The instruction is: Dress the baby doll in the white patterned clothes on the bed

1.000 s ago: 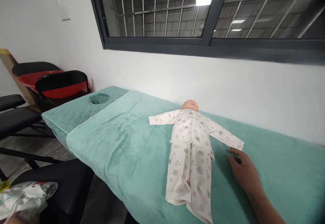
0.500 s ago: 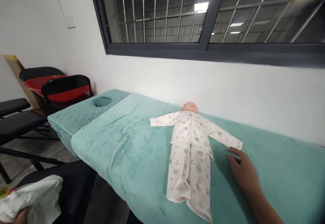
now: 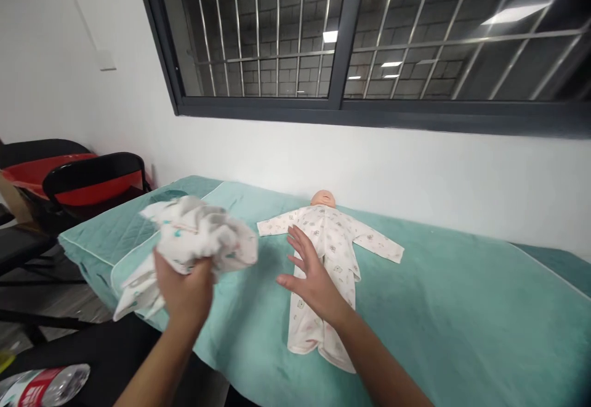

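Observation:
A bunched white cloth with small coloured prints (image 3: pixel 198 234) is gripped in my left hand (image 3: pixel 184 287), raised over the left part of the green bed cover (image 3: pixel 258 308). It looks like baby clothing, but its crumpled shape hides the kind. My right hand (image 3: pixel 311 278) is open, fingers spread and holding nothing, in front of the doll's clothes. The baby doll (image 3: pixel 323 198) lies on its back, head toward the wall, arms out to the sides. It wears a white printed long-sleeved top (image 3: pixel 325 225) and matching trousers (image 3: pixel 339 281), partly hidden behind my right hand.
A plastic bottle with a red label (image 3: pixel 55 385) lies on a black seat (image 3: pixel 83 358) at the lower left. Black and red folding chairs (image 3: pixel 96 179) stand by the far left wall. A barred window (image 3: pixel 277 37) is above the bed.
My left hand has lifted the white cloth from the lower left to over the bed, uncovering the bottle. My right hand has moved left from the doll's sleeve and spread open. The view has shifted.

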A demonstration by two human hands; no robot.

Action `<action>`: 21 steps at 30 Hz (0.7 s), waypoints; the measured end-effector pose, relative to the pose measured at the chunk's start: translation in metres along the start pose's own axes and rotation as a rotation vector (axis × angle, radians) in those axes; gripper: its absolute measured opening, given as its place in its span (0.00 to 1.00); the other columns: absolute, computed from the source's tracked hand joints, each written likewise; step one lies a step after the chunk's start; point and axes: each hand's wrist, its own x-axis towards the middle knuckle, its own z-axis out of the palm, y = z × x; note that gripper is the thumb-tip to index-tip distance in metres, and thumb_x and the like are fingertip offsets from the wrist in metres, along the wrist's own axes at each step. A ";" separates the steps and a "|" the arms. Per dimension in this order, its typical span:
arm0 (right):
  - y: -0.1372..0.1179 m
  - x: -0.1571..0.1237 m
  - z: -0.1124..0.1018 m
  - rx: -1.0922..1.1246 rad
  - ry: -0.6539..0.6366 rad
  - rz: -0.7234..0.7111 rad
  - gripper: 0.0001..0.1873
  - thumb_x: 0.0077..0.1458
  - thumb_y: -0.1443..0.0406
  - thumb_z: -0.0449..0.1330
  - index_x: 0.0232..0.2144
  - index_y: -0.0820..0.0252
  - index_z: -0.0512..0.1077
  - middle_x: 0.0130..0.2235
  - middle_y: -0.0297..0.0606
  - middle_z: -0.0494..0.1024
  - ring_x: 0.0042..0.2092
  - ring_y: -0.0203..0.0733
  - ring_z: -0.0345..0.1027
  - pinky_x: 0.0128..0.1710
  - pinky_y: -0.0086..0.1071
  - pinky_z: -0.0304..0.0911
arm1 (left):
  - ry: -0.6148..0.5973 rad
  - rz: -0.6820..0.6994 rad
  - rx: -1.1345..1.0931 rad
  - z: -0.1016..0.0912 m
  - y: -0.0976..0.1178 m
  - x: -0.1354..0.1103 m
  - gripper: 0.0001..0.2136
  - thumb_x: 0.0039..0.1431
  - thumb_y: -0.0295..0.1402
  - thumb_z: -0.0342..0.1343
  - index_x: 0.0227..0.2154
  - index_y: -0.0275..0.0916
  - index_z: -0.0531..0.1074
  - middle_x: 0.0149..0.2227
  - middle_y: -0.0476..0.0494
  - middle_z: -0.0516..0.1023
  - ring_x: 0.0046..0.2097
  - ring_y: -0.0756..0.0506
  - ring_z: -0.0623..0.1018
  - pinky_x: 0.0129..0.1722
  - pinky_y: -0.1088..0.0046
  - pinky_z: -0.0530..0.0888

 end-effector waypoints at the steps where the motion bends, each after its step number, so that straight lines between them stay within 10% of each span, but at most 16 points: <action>1: 0.000 0.006 0.002 0.085 0.005 0.003 0.48 0.49 0.55 0.68 0.66 0.35 0.46 0.70 0.31 0.46 0.69 0.46 0.42 0.64 0.46 0.53 | -0.048 0.038 -0.054 0.012 0.016 -0.012 0.22 0.41 0.33 0.58 0.43 0.36 0.68 0.40 0.42 0.75 0.46 0.38 0.74 0.50 0.59 0.70; 5: 0.007 0.021 -0.007 0.457 0.085 0.114 0.40 0.54 0.44 0.59 0.65 0.42 0.52 0.65 0.37 0.61 0.65 0.48 0.55 0.59 0.48 0.60 | -0.361 0.127 -0.275 0.047 0.063 -0.046 0.23 0.44 0.33 0.58 0.48 0.38 0.68 0.44 0.43 0.76 0.47 0.40 0.75 0.49 0.64 0.71; 9: 0.009 0.019 -0.015 0.690 0.041 0.196 0.39 0.55 0.36 0.47 0.57 0.52 0.66 0.51 0.43 0.77 0.57 0.50 0.67 0.51 0.46 0.68 | -0.694 0.118 -0.324 0.071 0.064 -0.054 0.20 0.53 0.31 0.54 0.50 0.41 0.68 0.49 0.44 0.73 0.51 0.41 0.73 0.54 0.64 0.69; 16: -0.005 0.009 -0.024 0.712 0.230 0.104 0.29 0.52 0.57 0.65 0.55 0.55 0.67 0.46 0.37 0.80 0.51 0.48 0.73 0.49 0.41 0.70 | -0.829 0.295 -0.165 0.087 0.039 -0.070 0.22 0.57 0.35 0.56 0.55 0.43 0.65 0.59 0.39 0.60 0.63 0.39 0.59 0.65 0.55 0.54; 21: -0.017 0.014 -0.054 0.684 0.269 0.107 0.25 0.55 0.53 0.60 0.52 0.56 0.69 0.45 0.38 0.80 0.50 0.49 0.73 0.49 0.42 0.70 | -1.000 -0.004 -0.315 0.084 0.038 -0.093 0.32 0.60 0.41 0.56 0.64 0.44 0.51 0.65 0.38 0.56 0.64 0.40 0.61 0.63 0.60 0.60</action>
